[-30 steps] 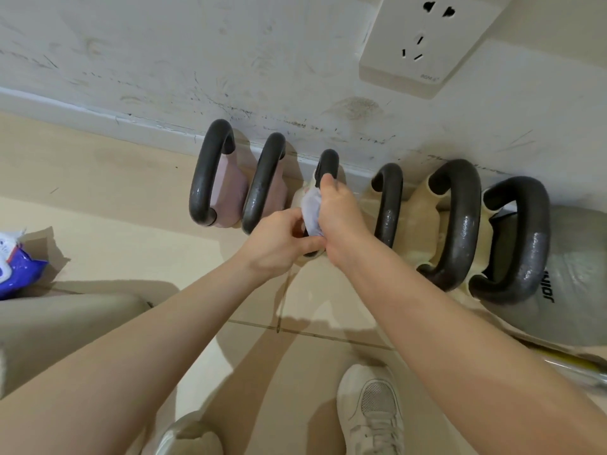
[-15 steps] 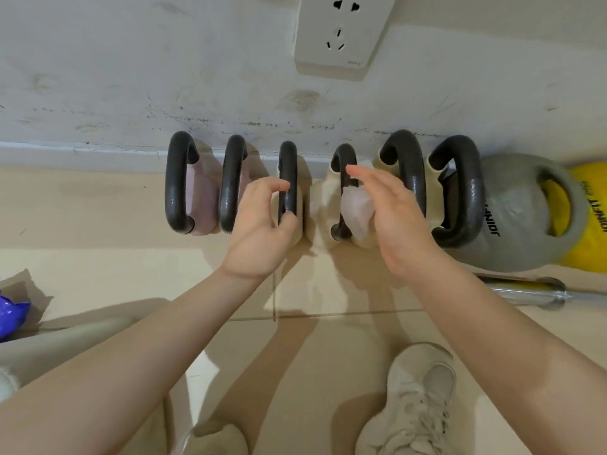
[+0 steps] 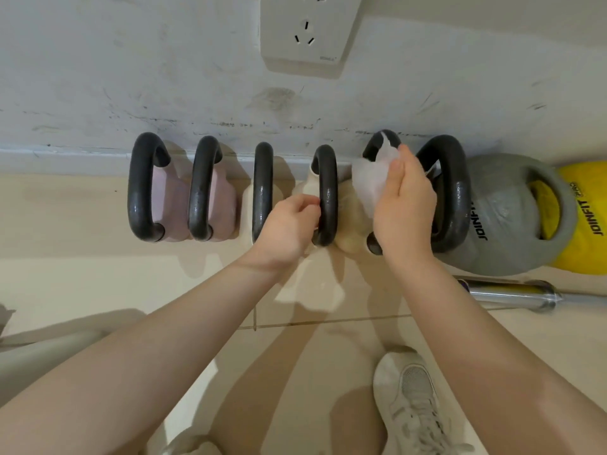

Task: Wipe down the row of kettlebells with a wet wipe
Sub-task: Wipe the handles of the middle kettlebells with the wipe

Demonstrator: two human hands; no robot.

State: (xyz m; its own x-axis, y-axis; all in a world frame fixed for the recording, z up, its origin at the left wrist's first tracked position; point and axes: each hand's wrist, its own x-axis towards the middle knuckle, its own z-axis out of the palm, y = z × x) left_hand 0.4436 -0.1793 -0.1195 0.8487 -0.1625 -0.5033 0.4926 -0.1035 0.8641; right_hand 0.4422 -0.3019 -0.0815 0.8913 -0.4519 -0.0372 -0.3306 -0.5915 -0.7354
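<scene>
Floor [image 3: 82, 274]: wipe [image 3: 369, 182] seemingly on handle [image 3: 377, 144].

A white plastic wall socket [image 3: 307, 31] sits on the scuffed white wall [image 3: 131, 77], and a shiny metal bar [image 3: 512, 292] lies on the beige tile floor [image 3: 65, 257].

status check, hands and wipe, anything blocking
Right hand shut on wet wipe, at fifth kettlebell handle. Left hand gripping fourth kettlebell handle. Nothing in the way.
</scene>
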